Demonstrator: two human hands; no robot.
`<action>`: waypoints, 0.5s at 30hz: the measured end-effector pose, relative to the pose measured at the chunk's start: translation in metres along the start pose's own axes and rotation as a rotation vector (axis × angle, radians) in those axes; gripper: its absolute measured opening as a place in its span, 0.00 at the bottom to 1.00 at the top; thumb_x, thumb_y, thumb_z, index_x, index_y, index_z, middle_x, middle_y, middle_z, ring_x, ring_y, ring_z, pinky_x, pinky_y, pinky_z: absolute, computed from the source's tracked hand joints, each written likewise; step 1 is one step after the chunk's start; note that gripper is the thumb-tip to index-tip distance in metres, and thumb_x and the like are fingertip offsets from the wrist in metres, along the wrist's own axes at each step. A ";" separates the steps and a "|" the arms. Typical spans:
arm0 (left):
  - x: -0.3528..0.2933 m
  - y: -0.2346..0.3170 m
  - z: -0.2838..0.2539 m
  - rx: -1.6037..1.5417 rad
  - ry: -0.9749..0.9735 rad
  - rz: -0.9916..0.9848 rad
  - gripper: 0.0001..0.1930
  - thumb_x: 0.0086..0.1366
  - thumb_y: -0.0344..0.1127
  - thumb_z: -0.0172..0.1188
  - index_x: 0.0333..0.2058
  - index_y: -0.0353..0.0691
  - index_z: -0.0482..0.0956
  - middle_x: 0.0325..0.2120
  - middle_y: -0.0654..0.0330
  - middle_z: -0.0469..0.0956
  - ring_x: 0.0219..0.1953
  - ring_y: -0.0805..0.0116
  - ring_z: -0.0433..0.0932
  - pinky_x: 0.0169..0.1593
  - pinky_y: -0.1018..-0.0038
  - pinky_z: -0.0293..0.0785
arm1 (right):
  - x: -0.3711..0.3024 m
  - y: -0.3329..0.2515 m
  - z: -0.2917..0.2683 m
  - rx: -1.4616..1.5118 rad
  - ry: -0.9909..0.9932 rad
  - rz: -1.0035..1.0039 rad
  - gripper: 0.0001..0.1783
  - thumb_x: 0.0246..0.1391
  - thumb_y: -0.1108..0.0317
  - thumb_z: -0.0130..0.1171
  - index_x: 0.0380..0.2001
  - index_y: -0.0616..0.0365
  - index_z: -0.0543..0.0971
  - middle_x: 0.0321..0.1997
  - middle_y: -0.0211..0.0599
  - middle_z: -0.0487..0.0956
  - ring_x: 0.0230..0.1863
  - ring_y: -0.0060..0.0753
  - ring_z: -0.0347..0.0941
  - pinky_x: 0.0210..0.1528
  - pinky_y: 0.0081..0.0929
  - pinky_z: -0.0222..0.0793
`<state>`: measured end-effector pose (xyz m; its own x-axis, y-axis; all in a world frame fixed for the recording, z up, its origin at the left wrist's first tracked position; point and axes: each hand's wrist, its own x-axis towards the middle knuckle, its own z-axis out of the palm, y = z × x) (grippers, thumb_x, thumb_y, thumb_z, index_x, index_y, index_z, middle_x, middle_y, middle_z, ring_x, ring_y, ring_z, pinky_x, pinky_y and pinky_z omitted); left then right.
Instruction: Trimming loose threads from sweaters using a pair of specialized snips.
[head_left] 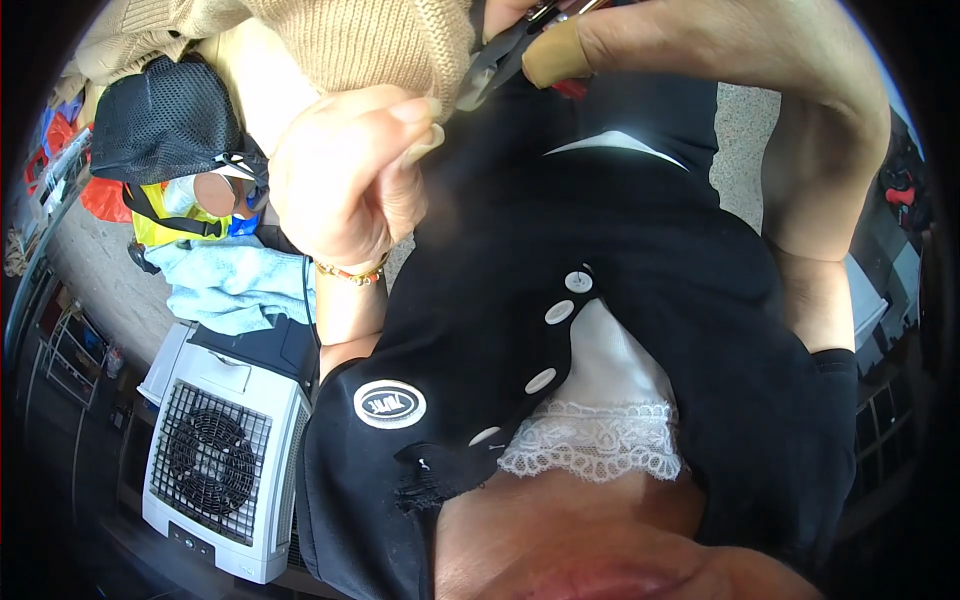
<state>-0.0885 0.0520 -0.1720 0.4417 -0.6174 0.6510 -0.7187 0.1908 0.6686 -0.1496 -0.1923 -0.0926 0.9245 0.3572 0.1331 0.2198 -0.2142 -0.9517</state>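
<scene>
1. Chunky beige knitted garment (360, 50) with ribbing, at the top of the frame left of centre, running out past the upper edge. It should be light, soft and stretchy, easily pulled out of shape and prone to snags; the denser ribbed edge looks the best place to grip, with the fabric kept flat near the blades.
2. Black mesh-sided fabric bag (165, 115), upper left. It hides whatever it may hold; I cannot tell its contents.
3. Bright yellow, shiny bag-like item (155, 232) with a black strap, just below the mesh bag. A whitish cylinder (180, 195) and a brown round disc (214, 194) show at it; whether they sit inside or rest against it is unclear.
4. Left hand (350, 180), upper left of centre: fingers curled, thumb and fingertip brought together at the garment's lower edge. Whether knit or a thread lies between them cannot be told.
5. Right hand (660, 40), upper right, grasping the scissors, a tan cover (555, 55) over one fingertip.
6. Small dark metal scissors (500, 65), top centre, blades pointing lower left, near the left fingertips. They should be stiff, smooth and fairly light, best held by the handles, away from the sharp tips.
</scene>
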 end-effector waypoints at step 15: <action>0.026 0.011 -0.004 0.126 -0.163 -0.104 0.03 0.58 0.26 0.62 0.32 0.39 0.82 0.28 0.62 0.84 0.27 0.65 0.82 0.33 0.77 0.76 | -0.008 0.000 -0.013 0.059 -0.059 0.299 0.07 0.51 0.71 0.66 0.31 0.65 0.84 0.24 0.36 0.83 0.23 0.21 0.78 0.25 0.16 0.72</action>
<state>-0.0824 0.0411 -0.1465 0.4315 -0.7458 0.5076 -0.7399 0.0292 0.6720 -0.1526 -0.2067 -0.0896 0.9253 0.3390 -0.1700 -0.0794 -0.2650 -0.9610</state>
